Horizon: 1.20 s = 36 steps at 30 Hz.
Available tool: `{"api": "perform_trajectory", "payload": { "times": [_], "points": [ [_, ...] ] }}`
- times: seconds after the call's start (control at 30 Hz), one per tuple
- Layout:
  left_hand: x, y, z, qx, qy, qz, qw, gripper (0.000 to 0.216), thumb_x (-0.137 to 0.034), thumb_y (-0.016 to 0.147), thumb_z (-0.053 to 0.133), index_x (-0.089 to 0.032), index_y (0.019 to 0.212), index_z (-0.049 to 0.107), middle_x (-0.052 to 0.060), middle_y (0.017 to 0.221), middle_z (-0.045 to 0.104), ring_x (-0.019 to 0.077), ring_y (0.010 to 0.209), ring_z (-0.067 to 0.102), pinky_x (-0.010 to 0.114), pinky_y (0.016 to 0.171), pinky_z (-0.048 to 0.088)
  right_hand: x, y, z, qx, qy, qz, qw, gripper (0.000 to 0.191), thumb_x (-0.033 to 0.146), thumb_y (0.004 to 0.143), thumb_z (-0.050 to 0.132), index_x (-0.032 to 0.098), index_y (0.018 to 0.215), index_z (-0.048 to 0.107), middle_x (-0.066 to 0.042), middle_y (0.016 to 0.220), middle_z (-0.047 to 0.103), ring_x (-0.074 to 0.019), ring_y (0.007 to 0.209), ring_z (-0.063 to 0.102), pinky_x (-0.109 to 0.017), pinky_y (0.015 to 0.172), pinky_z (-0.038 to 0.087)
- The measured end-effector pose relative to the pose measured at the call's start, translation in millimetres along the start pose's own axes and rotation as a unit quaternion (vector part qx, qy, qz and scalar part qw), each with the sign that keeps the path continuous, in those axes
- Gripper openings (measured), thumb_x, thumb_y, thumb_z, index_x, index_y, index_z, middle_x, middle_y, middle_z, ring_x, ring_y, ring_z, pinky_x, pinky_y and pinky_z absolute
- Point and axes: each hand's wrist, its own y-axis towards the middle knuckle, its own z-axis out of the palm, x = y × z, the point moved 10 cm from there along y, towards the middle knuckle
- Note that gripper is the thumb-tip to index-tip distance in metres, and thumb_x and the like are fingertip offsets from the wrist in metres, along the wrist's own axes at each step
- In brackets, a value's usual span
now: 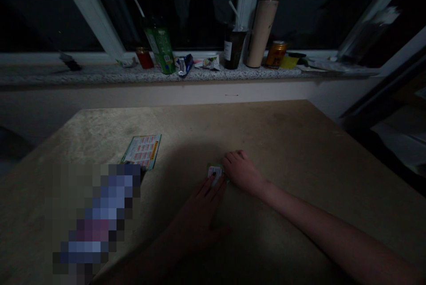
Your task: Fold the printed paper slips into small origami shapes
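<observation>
In the head view, your left hand [203, 207] lies spread and loose, its outstretched fingertips on the small printed card [214, 171], which rests on the surface [259, 125] in front of you; your right hand [242, 172] is just beside the card's right edge, fingers curled inward, and you cannot tell whether they grip anything. To the left lies a larger printed sheet [142, 148], next to a pixelated patch; beyond the surface, the windowsill [106, 73] bears a green cup [161, 47], a tall flask [264, 27] and an orange can [275, 55].
</observation>
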Motion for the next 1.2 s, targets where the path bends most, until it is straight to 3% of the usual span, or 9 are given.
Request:
{"api": "perform_trajectory", "payload": {
  "times": [0.17,0.27,0.33,0.43,0.6,0.77,1.0,1.2],
  "points": [
    [-0.5,0.8,-1.2,-0.003,0.006,-0.004,1.000,0.091,-0.058,0.078,0.055,-0.019,0.146,0.008,0.007,0.153,0.008,0.0287,0.139,0.006,0.045,0.111,0.017,-3.7,-5.5,-10.1,-0.018,0.027,0.012,0.999,0.014,0.020,0.092,0.045,0.014,0.091,0.058,-0.009,0.091,0.061,-0.0217,0.090,0.054,-0.039,0.087,0.035],
    [-1.6,0.7,-2.8,-0.010,0.008,0.006,1.000,0.091,-0.056,0.078,0.056,-0.019,0.146,0.008,0.007,0.153,0.008,0.0282,0.139,0.007,0.044,0.111,0.018,-6.9,-23.8,-29.8,-0.065,0.087,0.018,0.994,0.022,0.028,0.093,0.044,0.015,0.103,0.059,-0.010,0.103,0.063,-0.0218,0.100,0.054,-0.040,0.095,0.034],
    [-2.2,0.8,-3.4,-0.014,0.006,0.014,1.000,0.090,-0.056,0.078,0.055,-0.020,0.146,0.009,0.008,0.153,0.010,0.0285,0.139,0.008,0.044,0.111,0.019,3.2,-40.6,-42.4,-0.090,0.139,-0.037,0.986,0.029,0.029,0.092,0.045,0.018,0.118,0.054,-0.009,0.121,0.059,-0.0220,0.116,0.047,-0.045,0.104,0.027],
    [-2.4,1.4,-4.0,-0.017,0.005,0.017,1.000,0.090,-0.057,0.078,0.054,-0.019,0.146,0.009,0.008,0.153,0.011,0.0292,0.139,0.008,0.045,0.111,0.018,16.3,-62.0,-42.8,-0.061,0.159,-0.085,0.982,0.047,0.032,0.091,0.046,0.015,0.134,0.041,-0.009,0.135,0.048,-0.0226,0.132,0.032,-0.050,0.112,0.014],
    [-3.1,2.2,-3.2,0.000,0.018,0.007,1.000,0.091,-0.056,0.077,0.057,-0.018,0.146,0.011,0.007,0.153,0.009,0.0266,0.139,0.007,0.041,0.112,0.016,18.9,-74.4,-23.1,0.016,0.188,-0.063,0.980,0.065,0.044,0.089,0.046,0.010,0.141,0.028,-0.014,0.145,0.033,-0.0209,0.135,0.026,-0.046,0.114,0.008],
    [-3.7,2.2,-4.8,0.003,0.020,0.010,1.000,0.087,-0.058,0.079,0.052,-0.018,0.145,0.013,0.007,0.153,0.011,0.0261,0.139,0.008,0.042,0.112,0.016,17.1,-74.2,-19.4,0.018,0.207,-0.054,0.977,0.067,0.047,0.088,0.047,0.013,0.142,0.027,-0.013,0.145,0.032,-0.0211,0.136,0.025,-0.047,0.114,0.004],
    [-1.9,1.3,-4.7,0.009,0.016,0.020,1.000,0.090,-0.059,0.079,0.052,-0.017,0.146,0.009,0.009,0.153,0.012,0.0276,0.138,0.010,0.042,0.111,0.018,17.2,-75.7,-21.2,0.007,0.220,-0.048,0.974,0.065,0.041,0.087,0.050,0.014,0.142,0.028,-0.014,0.144,0.034,-0.0231,0.135,0.027,-0.049,0.113,0.012],
    [-3.2,0.2,-3.6,0.010,0.030,0.031,0.999,0.089,-0.062,0.080,0.049,-0.019,0.146,0.009,0.008,0.153,0.012,0.0287,0.139,0.008,0.044,0.111,0.017,17.4,-74.2,-26.1,-0.007,0.208,-0.057,0.976,0.057,0.040,0.088,0.050,0.015,0.138,0.036,-0.013,0.143,0.037,-0.0229,0.134,0.030,-0.049,0.113,0.011]
  ]
}}
